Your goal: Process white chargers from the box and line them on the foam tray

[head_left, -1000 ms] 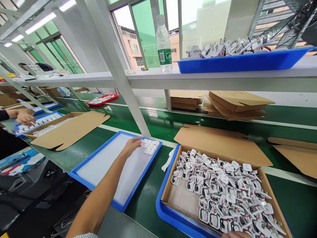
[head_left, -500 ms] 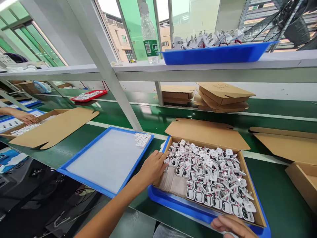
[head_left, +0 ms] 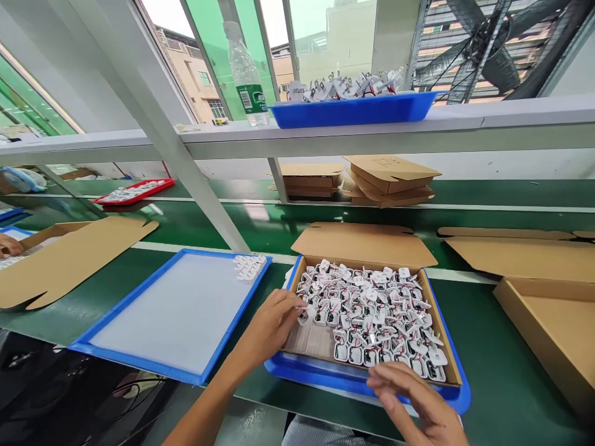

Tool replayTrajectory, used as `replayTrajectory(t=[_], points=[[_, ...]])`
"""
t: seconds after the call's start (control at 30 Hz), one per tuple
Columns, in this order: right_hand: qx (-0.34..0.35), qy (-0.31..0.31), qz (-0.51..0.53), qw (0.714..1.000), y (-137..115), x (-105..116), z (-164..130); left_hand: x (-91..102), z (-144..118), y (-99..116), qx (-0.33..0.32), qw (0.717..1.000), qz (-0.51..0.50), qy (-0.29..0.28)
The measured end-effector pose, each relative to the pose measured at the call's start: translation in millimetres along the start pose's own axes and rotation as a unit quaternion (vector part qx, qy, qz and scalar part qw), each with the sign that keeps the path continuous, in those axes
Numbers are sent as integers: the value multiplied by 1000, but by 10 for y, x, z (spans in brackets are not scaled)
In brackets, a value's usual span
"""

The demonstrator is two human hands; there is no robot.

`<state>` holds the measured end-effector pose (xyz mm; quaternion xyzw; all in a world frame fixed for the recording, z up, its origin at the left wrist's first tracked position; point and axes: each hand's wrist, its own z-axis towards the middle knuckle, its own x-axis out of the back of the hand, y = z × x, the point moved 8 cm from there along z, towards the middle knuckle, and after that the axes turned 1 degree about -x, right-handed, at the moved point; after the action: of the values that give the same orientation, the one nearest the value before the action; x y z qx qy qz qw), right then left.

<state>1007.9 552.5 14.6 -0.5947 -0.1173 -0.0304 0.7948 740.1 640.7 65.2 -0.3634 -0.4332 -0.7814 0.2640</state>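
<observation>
A cardboard box (head_left: 430, 316) full of small white plastic parts with red and black wires (head_left: 372, 310) sits in a blue tray (head_left: 320, 379) in front of me. At the box's left side, my left hand (head_left: 274, 322) pinches one white plastic part (head_left: 304, 313) between thumb and fingers. My right hand (head_left: 416, 399) hovers over the box's front edge, fingers apart and holding nothing. Left of the box lies a blue-framed white panel (head_left: 171, 316), with a small group of white pieces (head_left: 250, 266) on its far right corner.
An open cardboard box (head_left: 548, 334) stands at right, another (head_left: 69, 254) at left beside a co-worker's hand (head_left: 9, 246). Stacked boxes (head_left: 390, 179) and a red tray (head_left: 134, 191) are farther back. On the shelf stand a bottle (head_left: 248, 80) and a blue tray (head_left: 353, 111).
My view has turned right, shifting the scene leftward. My left hand now shows a white part in its fingertips. More of my right hand has risen into view, its fingers spread.
</observation>
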Motion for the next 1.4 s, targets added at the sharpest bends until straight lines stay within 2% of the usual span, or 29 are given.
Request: replayTrajectory(t=[0.1,0.17,0.27,0.37,0.4,0.5,0.53,0.57,0.6,0.63,0.73,0.77,0.8,0.87,0.97,1.1,1.13,1.27,1.33,1.4], points=[[-7,-40,-21,999,-9,-162,148,80,-100,328,-18,991,-133,23],[-7,-38,-34,999,-45,-256,210,38,-162,515,-32,968,-246,36],[31,-41,-21,998,-157,-395,256,-165,-239,667,-26,927,-371,45],[45,-15,36,998,-190,-414,277,-472,-310,579,67,871,-483,58],[44,-2,46,998,-181,-397,280,-614,-335,546,104,846,-522,33],[55,4,23,998,-168,-360,278,-1006,-426,554,178,755,-623,-101],[59,0,0,998,-168,-347,274,-1066,-450,559,189,735,-638,-128],[61,-4,-20,998,-168,-333,269,-1080,-457,553,190,731,-641,-137],[60,-8,-36,998,-166,-318,265,-1055,-448,535,184,743,-631,-127],[54,-13,-42,998,-161,-303,263,-1004,-428,514,169,772,-603,-109],[28,-30,-14,999,-137,-282,275,-764,-356,497,90,889,-448,-17],[22,-31,-3,999,-129,-278,288,-690,-345,520,56,917,-394,14],[17,-27,2,999,-123,-274,303,-635,-344,548,27,936,-348,40],[17,-9,4,1000,-112,-253,337,-582,-357,583,-6,952,-296,73],[22,13,-8,1000,-106,-219,368,-626,-366,544,25,949,-308,58],[41,34,-45,998,-142,-176,358,-731,-357,515,77,900,-429,11],[50,42,-53,996,-159,-170,351,-744,-356,507,86,895,-437,13],[90,79,-69,990,-214,-181,304,-781,-384,451,111,906,-404,55],[105,72,-68,990,-226,-217,274,-826,-403,424,125,893,-428,62],[112,45,-82,989,-234,-258,244,-877,-407,401,145,864,-479,51]])
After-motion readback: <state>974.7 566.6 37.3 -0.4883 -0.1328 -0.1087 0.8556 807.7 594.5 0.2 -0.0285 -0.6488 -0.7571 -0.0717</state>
